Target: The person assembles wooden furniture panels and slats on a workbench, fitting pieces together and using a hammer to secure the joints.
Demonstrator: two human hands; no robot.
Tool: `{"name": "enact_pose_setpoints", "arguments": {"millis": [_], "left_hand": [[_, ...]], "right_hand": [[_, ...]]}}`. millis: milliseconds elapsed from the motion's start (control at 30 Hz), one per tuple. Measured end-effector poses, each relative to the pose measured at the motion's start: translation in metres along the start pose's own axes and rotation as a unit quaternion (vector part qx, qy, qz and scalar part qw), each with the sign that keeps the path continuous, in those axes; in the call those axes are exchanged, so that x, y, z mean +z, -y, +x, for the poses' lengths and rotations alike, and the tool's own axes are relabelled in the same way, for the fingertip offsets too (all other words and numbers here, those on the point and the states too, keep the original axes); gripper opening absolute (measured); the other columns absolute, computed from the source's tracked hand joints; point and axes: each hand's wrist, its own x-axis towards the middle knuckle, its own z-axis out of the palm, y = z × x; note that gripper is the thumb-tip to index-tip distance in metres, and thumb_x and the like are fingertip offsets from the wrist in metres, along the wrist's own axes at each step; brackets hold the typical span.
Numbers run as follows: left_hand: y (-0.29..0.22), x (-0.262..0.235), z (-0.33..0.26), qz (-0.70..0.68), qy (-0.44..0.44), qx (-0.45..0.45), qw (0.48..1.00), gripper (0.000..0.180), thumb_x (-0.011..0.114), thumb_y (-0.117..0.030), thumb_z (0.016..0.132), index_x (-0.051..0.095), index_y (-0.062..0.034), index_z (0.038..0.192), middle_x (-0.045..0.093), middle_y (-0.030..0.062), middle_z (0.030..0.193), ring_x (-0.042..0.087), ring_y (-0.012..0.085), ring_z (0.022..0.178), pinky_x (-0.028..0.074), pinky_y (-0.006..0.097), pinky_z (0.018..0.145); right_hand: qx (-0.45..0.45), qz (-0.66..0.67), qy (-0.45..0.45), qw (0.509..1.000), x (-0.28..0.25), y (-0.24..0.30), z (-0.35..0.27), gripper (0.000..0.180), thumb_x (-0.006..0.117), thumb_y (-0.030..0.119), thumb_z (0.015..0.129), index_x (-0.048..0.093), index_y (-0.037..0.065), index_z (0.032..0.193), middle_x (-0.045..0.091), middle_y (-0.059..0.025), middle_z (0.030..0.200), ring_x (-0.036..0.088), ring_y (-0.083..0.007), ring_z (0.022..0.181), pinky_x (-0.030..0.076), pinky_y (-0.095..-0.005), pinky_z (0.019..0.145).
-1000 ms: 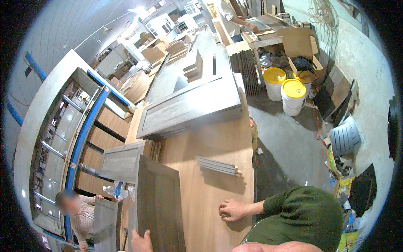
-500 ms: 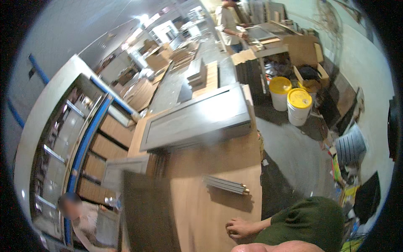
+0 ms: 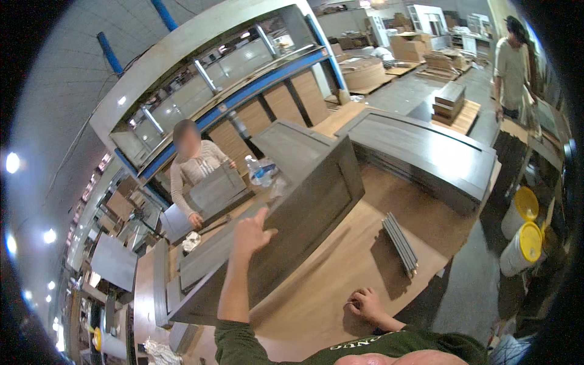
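Panel [image 3: 316, 201] on edge at left hand [image 3: 251, 234]

Panel [image 3: 307, 240]: on edge, tilted, running diagonally over left half of desk [image 3: 331, 274]
Left grip [image 3: 251, 232]: at panel's top edge
Right grip [image 3: 365, 305]: near side of desk, right of panel
Rods [image 3: 399, 244]: on desk, beyond right grip
Stack [image 3: 420, 149]: far right end of desk, behind rods
Bottle [image 3: 258, 174]: beyond panel, left of stack
Co-worker [image 3: 198, 161]: across desk, left of bottle
Press [image 3: 225, 109]: behind co-worker
Buckets [image 3: 515, 258]: on floor, right of desk
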Motion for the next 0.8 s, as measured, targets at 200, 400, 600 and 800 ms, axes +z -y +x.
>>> {"name": "enact_pose_setpoints", "arguments": {"millis": [200, 400, 600, 800], "left_hand": [[-0.005, -0.123, -0.026, -0.045, -0.121, -0.017, 0.992, 0.058, 0.074, -0.034, 0.071, 0.048, -0.0088, 0.116, 0.064, 0.0221, 0.094, 0.062, 0.0387, 0.089, 0.048, 0.046, 0.075], [-0.029, 0.02, 0.03, -0.055, 0.013, 0.064, 0.996, 0.05, 0.074, -0.026, 0.07, 0.048, -0.0048, 0.108, 0.065, 0.0199, 0.094, 0.062, 0.0387, 0.088, 0.049, 0.045, 0.074], [-0.069, 0.064, 0.044, -0.03, 0.015, 0.047, 0.998, 0.05, 0.074, -0.028, 0.07, 0.045, -0.0081, 0.105, 0.064, 0.0221, 0.086, 0.062, 0.0391, 0.084, 0.049, 0.047, 0.073], [-0.056, 0.074, 0.052, -0.034, 0.012, 0.066, 0.997, 0.056, 0.075, -0.034, 0.069, 0.045, -0.0093, 0.11, 0.064, 0.0215, 0.083, 0.061, 0.0407, 0.08, 0.048, 0.048, 0.07]], "right_hand": [[0.031, -0.032, 0.016, 0.999, -0.007, 0.01, -0.003, 0.021, 0.065, 0.025, 0.075, 0.062, 0.009, 0.089, 0.056, -0.0126, 0.099, 0.052, -0.033, 0.091, 0.045, -0.043, 0.078], [0.037, -0.034, 0.034, 0.998, 0.0, 0.0, -0.016, 0.017, 0.065, 0.024, 0.074, 0.061, 0.012, 0.086, 0.057, -0.0062, 0.096, 0.052, -0.0286, 0.092, 0.045, -0.0403, 0.077], [0.027, -0.06, 0.019, 0.998, -0.007, 0.0, -0.002, 0.015, 0.065, 0.023, 0.072, 0.061, 0.015, 0.084, 0.058, -0.0032, 0.097, 0.053, -0.0244, 0.09, 0.045, -0.0373, 0.075], [0.006, -0.055, 0.013, 0.998, 0.002, -0.008, -0.006, 0.013, 0.062, 0.019, 0.072, 0.062, 0.015, 0.084, 0.058, -0.0046, 0.094, 0.054, -0.0268, 0.088, 0.046, -0.0382, 0.073]]}}
